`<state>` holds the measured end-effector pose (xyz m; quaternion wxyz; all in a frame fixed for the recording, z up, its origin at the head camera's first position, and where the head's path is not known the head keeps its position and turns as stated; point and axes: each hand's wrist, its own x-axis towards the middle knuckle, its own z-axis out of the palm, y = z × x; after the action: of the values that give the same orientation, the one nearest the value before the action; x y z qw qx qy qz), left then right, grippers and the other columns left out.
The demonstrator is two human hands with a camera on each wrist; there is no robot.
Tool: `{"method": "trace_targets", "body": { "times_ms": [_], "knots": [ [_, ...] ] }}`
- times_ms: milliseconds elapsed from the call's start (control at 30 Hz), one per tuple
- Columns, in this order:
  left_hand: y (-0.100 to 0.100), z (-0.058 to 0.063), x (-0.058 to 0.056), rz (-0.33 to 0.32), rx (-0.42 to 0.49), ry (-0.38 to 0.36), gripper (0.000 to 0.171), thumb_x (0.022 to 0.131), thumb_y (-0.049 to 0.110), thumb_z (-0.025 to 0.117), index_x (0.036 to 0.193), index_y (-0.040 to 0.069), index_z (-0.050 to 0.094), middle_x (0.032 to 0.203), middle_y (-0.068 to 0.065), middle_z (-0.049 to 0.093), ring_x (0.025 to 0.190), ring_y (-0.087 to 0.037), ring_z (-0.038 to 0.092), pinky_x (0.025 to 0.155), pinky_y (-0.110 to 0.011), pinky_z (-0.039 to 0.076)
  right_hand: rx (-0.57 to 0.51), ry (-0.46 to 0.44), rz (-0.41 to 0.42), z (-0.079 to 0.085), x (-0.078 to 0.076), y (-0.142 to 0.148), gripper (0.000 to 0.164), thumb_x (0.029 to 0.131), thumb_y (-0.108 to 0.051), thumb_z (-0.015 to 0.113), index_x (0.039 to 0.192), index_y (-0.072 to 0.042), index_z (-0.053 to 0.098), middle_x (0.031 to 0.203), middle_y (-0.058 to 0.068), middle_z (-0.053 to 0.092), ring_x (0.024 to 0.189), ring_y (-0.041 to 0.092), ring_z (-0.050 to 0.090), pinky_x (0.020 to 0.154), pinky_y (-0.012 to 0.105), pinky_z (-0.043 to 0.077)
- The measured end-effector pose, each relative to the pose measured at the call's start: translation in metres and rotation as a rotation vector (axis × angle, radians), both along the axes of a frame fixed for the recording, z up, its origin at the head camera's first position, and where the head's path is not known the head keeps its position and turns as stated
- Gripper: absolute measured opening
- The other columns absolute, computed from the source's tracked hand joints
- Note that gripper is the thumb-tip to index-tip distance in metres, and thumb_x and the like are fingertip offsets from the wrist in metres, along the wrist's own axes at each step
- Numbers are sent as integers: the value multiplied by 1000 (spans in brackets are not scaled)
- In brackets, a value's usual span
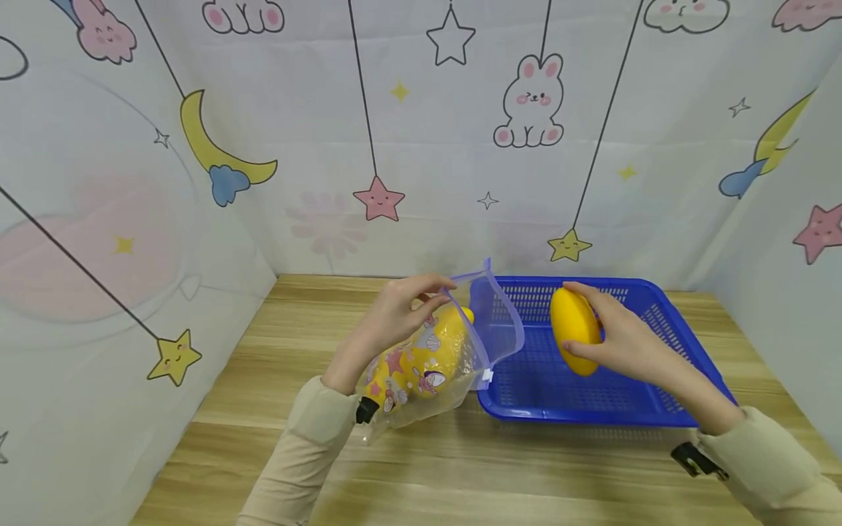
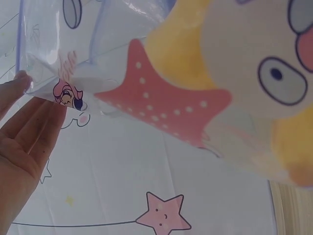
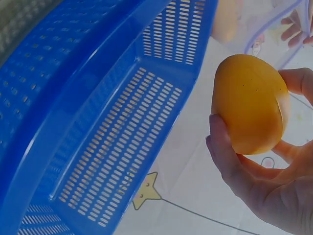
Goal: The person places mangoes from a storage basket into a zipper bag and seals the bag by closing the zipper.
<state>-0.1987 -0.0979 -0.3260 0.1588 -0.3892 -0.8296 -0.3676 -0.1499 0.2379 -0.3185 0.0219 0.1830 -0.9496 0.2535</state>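
My left hand [image 1: 403,310] pinches the purple upper edge of a clear zip bag [image 1: 483,343] printed with starfish and shells. The bag's mouth gapes toward the right, and its white slider [image 1: 487,375] sits at the lower end. Inside the bag lie yellow fruits [image 1: 449,342], partly covered by the print. In the left wrist view, thumb and fingers of the left hand [image 2: 27,139] hold the film at the rim. My right hand [image 1: 621,342] grips a yellow mango [image 1: 572,329] above the blue basket, thumb on one side and fingers on the other.
The blue plastic basket [image 1: 552,418] with slotted walls stands on the wooden table [image 1: 408,482], right of the bag. A white cloth [image 1: 447,234] with cartoon prints hangs behind and at both sides.
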Motion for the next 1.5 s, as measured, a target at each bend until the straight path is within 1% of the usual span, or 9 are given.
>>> {"method": "trace_targets", "body": {
  "times_ms": [267, 400, 500, 667, 800, 1000, 1100, 1267, 1500],
  "knots": [
    [1, 1, 1, 1, -4, 3, 19, 92, 7, 63, 110, 7, 68, 105, -6, 73, 88, -17, 71, 80, -25, 59, -55, 38, -37, 3, 5, -8, 91, 82, -24, 75, 153, -17, 18, 133, 26, 44, 105, 40, 54, 71, 50, 58],
    [1, 1, 1, 3, -7, 2, 19, 92, 8, 63, 110, 7, 68, 105, -6, 73, 88, -17, 71, 80, -25, 59, -103, 50, -41, 5, 5, -14, 92, 81, -23, 75, 153, -19, 18, 132, 26, 44, 104, 40, 53, 70, 48, 58],
    [2, 1, 1, 8, -10, 2, 19, 92, 8, 63, 111, 7, 68, 105, -6, 73, 88, -17, 71, 80, -25, 59, -165, 45, -50, 4, 3, -19, 91, 82, -21, 75, 153, -21, 19, 134, 25, 41, 105, 40, 52, 69, 46, 59],
    [2, -1, 1, 7, -13, -2, 20, 92, 8, 63, 111, 8, 68, 106, -6, 73, 87, -17, 71, 77, -24, 59, -311, 43, -63, -2, 1, -34, 90, 82, -17, 75, 153, -26, 19, 140, 24, 37, 106, 39, 51, 69, 44, 61],
    [3, -1, 1, 10, -19, 5, 20, 92, 9, 63, 111, 8, 68, 105, -5, 73, 88, -17, 71, 77, -23, 59, -401, 45, -57, -4, -1, -43, 92, 83, -15, 74, 152, -31, 16, 143, 25, 34, 107, 39, 52, 72, 48, 61],
    [4, -1, 1, 13, -18, 0, 20, 93, 10, 62, 112, 9, 68, 106, -5, 73, 88, -17, 71, 77, -24, 58, -481, 15, -16, -5, -4, -55, 93, 84, -12, 73, 152, -33, 14, 147, 22, 30, 112, 42, 51, 77, 53, 59],
    [4, 0, 1, 4, -12, -8, 20, 93, 9, 61, 113, 8, 67, 107, -6, 72, 87, -18, 71, 77, -24, 58, -509, -17, 9, -6, -5, -61, 93, 84, -11, 72, 152, -34, 14, 149, 20, 28, 116, 43, 51, 81, 53, 58],
    [5, 0, 0, -9, -9, -8, 20, 94, 9, 61, 113, 7, 67, 108, -7, 72, 87, -17, 71, 77, -22, 58, -524, -51, 33, -8, -7, -71, 94, 83, -12, 73, 152, -34, 13, 148, 19, 29, 116, 42, 53, 83, 51, 58],
    [5, -1, -1, -50, 9, -24, 20, 96, 6, 56, 113, 5, 66, 109, -10, 71, 65, -14, 67, 63, -16, 55, -504, -104, 74, -14, -7, -82, 91, 82, -17, 76, 152, -30, 18, 146, 15, 33, 115, 38, 55, 82, 42, 60]
  ]
}}
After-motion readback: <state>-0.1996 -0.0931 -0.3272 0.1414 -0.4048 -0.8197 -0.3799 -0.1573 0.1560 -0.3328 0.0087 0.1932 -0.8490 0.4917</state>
